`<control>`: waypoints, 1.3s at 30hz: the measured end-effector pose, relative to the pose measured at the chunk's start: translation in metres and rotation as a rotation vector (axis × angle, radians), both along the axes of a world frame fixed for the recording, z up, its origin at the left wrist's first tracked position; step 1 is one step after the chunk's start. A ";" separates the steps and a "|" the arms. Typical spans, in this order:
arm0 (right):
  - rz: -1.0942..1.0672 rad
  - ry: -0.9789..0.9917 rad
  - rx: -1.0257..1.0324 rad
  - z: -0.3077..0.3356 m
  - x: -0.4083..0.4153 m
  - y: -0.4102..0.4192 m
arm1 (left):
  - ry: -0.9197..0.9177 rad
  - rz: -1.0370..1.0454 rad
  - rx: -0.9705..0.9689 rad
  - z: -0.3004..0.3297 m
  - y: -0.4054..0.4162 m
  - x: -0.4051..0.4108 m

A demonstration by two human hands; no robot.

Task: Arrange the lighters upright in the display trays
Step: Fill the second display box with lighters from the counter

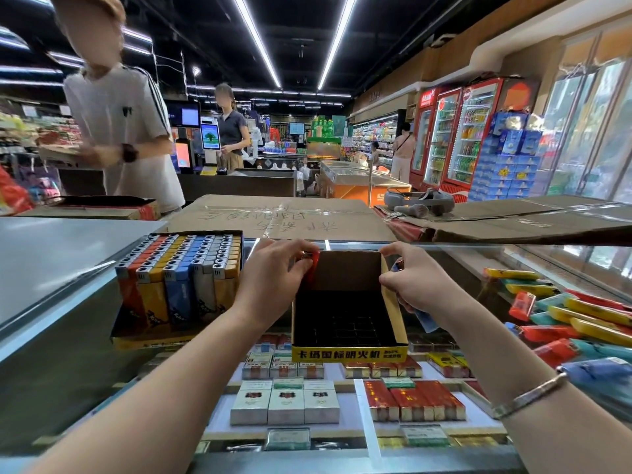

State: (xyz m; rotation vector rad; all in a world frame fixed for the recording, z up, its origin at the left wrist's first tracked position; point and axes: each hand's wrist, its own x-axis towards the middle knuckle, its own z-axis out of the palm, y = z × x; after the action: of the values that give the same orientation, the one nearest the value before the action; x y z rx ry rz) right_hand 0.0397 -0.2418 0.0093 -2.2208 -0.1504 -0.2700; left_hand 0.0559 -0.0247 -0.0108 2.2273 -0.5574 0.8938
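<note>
An empty display tray point(349, 352) with a black grid insert and a yellow front label stands on the glass counter in the middle. My left hand point(273, 278) holds a red lighter point(313, 268) at the tray's far left corner. My right hand point(415, 280) grips a blue lighter point(425, 319) just outside the tray's right wall. To the left stands a full tray point(178, 285) packed with upright red, yellow, blue and white lighters. A heap of loose lighters point(574, 323) in red, yellow, teal and blue lies on the counter at the right.
The glass counter point(496, 265) covers shelves of cigarette packs point(285, 401). Flattened cardboard point(273, 217) lies behind the trays. A person in a white shirt point(119, 131) stands close beyond the counter at left. Checkout desks, freezers and drink coolers fill the background.
</note>
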 end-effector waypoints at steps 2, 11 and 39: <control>-0.001 0.010 -0.001 0.001 0.000 0.000 | 0.012 0.009 -0.008 0.001 0.000 0.000; -0.012 0.018 -0.018 0.003 -0.003 -0.001 | -0.005 0.029 -0.029 0.005 -0.005 -0.001; -0.007 0.014 -0.078 0.006 -0.003 -0.002 | -0.022 0.042 0.148 0.015 -0.001 -0.007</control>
State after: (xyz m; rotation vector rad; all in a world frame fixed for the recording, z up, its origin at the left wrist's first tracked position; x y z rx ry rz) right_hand 0.0365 -0.2435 0.0152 -2.3004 -0.1478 -0.2567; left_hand 0.0486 -0.0252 0.0043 2.3724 -0.6073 0.9261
